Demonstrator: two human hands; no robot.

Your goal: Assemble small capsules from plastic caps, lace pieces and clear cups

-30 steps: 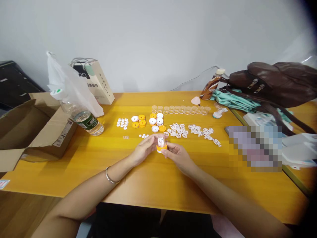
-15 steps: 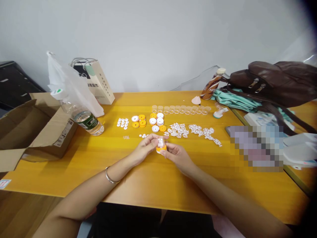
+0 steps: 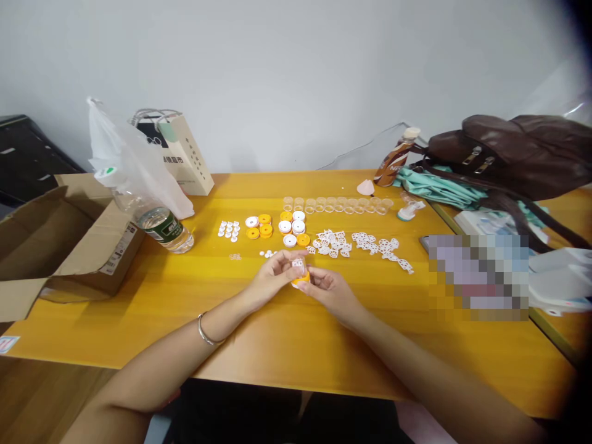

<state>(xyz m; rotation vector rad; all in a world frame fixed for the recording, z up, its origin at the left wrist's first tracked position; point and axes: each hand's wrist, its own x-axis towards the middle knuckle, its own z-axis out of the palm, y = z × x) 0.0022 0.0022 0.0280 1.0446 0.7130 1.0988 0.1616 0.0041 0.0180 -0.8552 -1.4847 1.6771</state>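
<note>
Right now gripping a small clear-topped piece [image 3: 303,279] with an orange and white base, between both hands, around mid-table. Pinching its clear upper part with left hand [image 3: 272,275], thumb across the near side, other fingers bent behind. Grasping the orange base with right hand [image 3: 337,295], thumb at the front, fingers curled. Can't tell whether resting on the table [image 3: 277,351] or lifted just above it. Wearing a silver bracelet [image 3: 201,333] on the left wrist. Just beyond the hands, can see orange and white discs [image 3: 285,227] in two clusters, some stacked; left of those, white caps [image 3: 228,233] in a grid; to the right, white lattice pieces [image 3: 333,242] spread in two groups. Near left fingers, can also see small white pieces [image 3: 268,253]. Farther back, note clear cups [image 3: 341,205] in a row. Off left, note a water bottle [image 3: 161,225] beside an open cardboard box [image 3: 87,259].
</note>
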